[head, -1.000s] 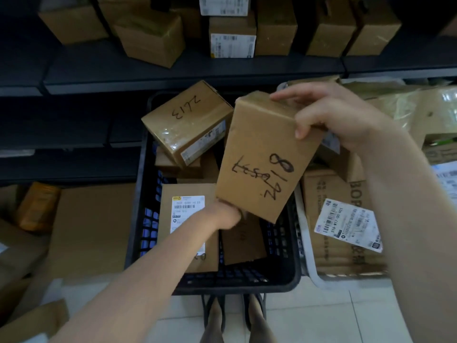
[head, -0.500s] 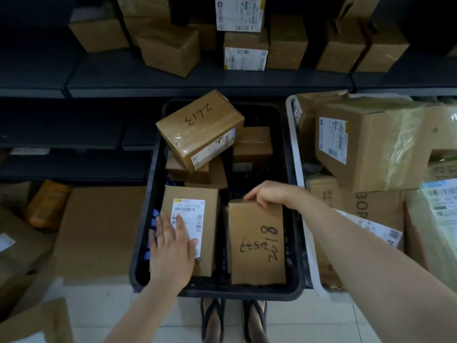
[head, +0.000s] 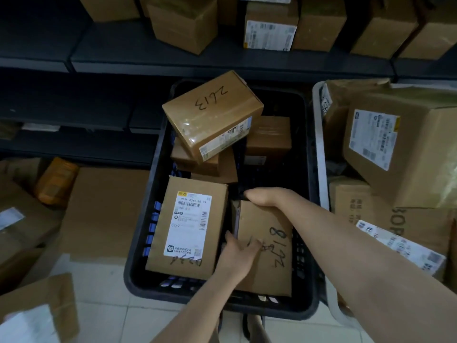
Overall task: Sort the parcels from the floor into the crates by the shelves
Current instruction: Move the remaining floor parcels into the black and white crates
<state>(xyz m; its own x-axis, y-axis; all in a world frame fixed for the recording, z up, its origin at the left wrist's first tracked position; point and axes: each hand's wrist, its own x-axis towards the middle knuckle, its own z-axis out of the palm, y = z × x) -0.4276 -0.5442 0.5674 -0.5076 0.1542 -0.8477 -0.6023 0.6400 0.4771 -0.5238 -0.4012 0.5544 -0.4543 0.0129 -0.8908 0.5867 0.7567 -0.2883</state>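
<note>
A brown parcel with handwritten numbers (head: 269,268) lies flat in the near right of the black crate (head: 310,194). My right hand (head: 265,198) grips its far edge, fingers curled over the top. My left hand (head: 238,256) lies on its left side with the fingers reaching into the gap beside it. To its left a parcel with a white label (head: 190,229) lies flat. Behind, a parcel marked 2613 (head: 212,115) sits tilted on top of other small boxes.
A white crate (head: 320,154) on the right holds large boxes (head: 405,149). Dark shelves (head: 222,63) with several cartons run along the back. Flattened cardboard (head: 103,211) and loose parcels lie on the floor at left. My feet stand at the crate's near rim.
The numbered parcel went from held up above the crate to lying flat in it. My left hand moved off the labelled parcel to the numbered parcel's left side.
</note>
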